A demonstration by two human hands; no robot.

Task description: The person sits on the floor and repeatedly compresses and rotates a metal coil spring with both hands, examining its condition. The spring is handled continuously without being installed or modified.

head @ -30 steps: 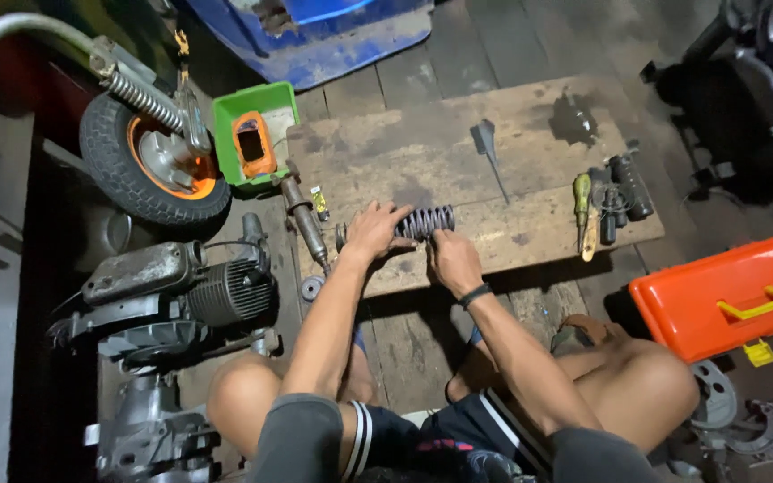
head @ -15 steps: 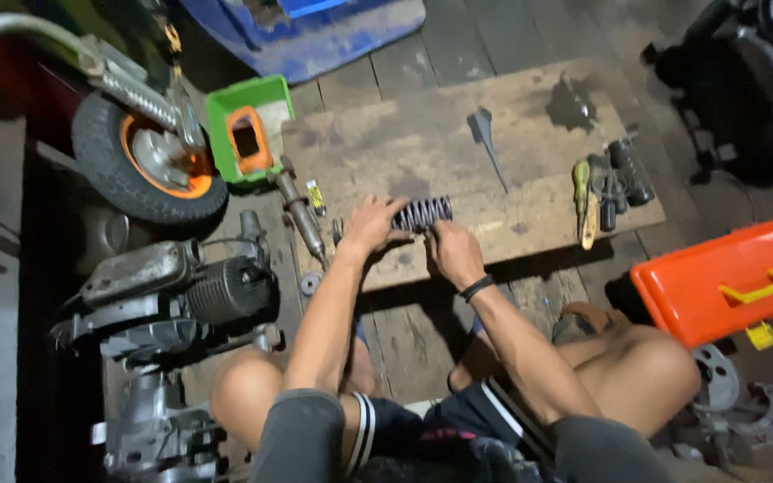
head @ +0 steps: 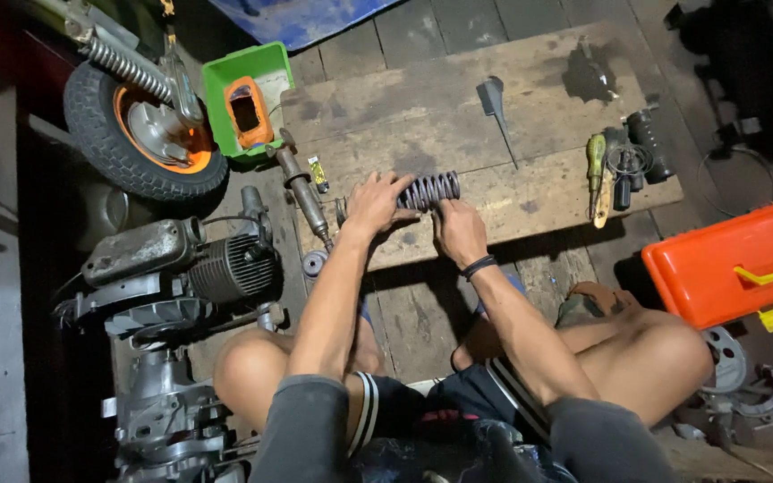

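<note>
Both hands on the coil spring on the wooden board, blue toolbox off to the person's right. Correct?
Not quite: the toolbox is orange, not blue, as the head view shows. The rest holds: left hand and right hand are both on the coil spring, which lies on the wooden board.

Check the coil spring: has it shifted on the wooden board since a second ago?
No. The coil spring lies at the same spot on the wooden board, near its front edge, between the left hand and right hand; only the camera moved.
</note>
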